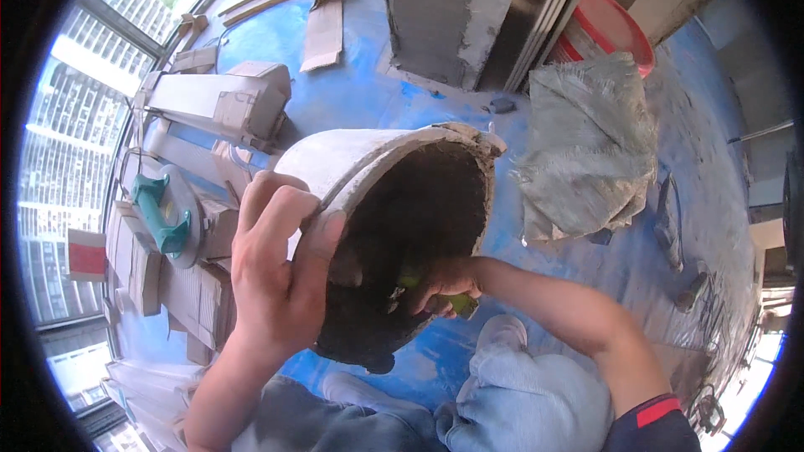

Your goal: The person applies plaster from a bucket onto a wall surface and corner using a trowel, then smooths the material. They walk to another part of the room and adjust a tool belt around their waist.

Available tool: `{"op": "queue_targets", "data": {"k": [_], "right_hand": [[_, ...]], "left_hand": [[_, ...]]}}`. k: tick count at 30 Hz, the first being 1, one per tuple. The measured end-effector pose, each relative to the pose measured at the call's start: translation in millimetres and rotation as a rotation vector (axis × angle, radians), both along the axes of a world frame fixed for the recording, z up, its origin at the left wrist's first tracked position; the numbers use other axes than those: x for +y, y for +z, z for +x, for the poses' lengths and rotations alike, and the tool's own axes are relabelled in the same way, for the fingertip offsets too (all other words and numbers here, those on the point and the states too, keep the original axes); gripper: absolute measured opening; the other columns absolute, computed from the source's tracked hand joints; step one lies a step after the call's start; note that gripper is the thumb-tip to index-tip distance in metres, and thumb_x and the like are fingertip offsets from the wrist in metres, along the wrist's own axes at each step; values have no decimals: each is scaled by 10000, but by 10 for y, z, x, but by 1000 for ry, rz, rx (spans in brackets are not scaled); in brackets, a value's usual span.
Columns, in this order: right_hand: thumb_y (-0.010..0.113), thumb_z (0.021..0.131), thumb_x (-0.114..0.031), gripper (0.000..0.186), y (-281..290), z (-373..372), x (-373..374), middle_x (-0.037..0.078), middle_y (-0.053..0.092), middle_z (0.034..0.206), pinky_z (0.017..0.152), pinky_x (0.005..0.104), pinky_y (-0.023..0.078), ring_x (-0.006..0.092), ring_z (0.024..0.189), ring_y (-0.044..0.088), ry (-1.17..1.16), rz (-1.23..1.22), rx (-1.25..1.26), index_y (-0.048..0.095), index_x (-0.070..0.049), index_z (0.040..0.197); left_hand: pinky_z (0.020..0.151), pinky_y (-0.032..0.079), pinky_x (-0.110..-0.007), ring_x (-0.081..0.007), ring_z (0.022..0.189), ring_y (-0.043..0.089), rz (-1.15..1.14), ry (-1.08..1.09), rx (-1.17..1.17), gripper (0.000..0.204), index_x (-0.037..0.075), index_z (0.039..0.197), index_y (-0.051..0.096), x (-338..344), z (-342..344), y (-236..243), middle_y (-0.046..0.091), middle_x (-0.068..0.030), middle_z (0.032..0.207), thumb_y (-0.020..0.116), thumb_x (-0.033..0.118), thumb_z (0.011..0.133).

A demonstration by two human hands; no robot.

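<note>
Left hand [280,259]: grip closed on the rim of a bucket [410,209]. Right hand [444,279]: grip curled around a yellow-green tool [463,306], at the mouth. Bucket: pale outside, dark, crusted inside; tilted over blue floor [322,105]. Step, apparently: scraping; next calls for steady rim, firm strokes.

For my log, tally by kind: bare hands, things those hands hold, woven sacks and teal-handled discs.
Bare hands: 2 (left hand, right hand)
Held things: 2 (tilted off-white round bucket, partly hidden yellow-green object)
Woven sacks: 1 (frayed grey-green sack)
Teal-handled discs: 1 (round grey disc with teal handle)
Total: 6
</note>
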State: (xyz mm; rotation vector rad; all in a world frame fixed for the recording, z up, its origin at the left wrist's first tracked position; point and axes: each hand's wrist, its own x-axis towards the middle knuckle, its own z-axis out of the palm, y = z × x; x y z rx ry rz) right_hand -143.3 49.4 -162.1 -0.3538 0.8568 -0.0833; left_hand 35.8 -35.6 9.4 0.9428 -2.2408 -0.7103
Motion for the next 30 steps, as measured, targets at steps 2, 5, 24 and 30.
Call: {"op": "queue_targets", "data": {"k": [2, 5, 24, 30], "right_hand": [[691, 769, -32, 319, -313, -9, 140, -4, 455, 574, 404, 257, 340, 94, 446, 405, -11, -27, -93, 563, -108, 1051], [705, 779, -85, 213, -279, -82, 184, -4, 478, 593, 429, 265, 358, 100, 464, 425, -3, -129, -167, 569, -96, 942], [671, 706, -161, 355, -1186, -625, 1158, 169, 654, 855, 729, 459, 516, 372, 829, 642, 223, -1066, 1455, 595, -28, 1026], [576, 823, -242, 390, -979, -517, 1106, 210, 666, 984, 808, 466, 505, 365, 923, 648, 169, -747, 1382, 556, -50, 1162]], "left_hand": [[699, 405, -360, -288, 791, 475, -13, 1, 4, 97, -26, 809, 520, -7, -34, 25, 484, -146, 816, 596, 27, 839], [709, 405, -361, -291, 796, 470, 21, 8, -17, 101, -18, 813, 509, -39, 4, 44, 476, -148, 820, 590, 28, 854], [694, 392, -354, -278, 731, 467, 193, 279, 41, 212, -32, 841, 511, -482, 42, 151, 457, -145, 776, 568, 165, 896], [678, 362, -309, -180, 734, 428, 119, 310, 16, 266, -38, 829, 528, -608, -18, 6, 426, -92, 780, 605, 212, 872]]}}
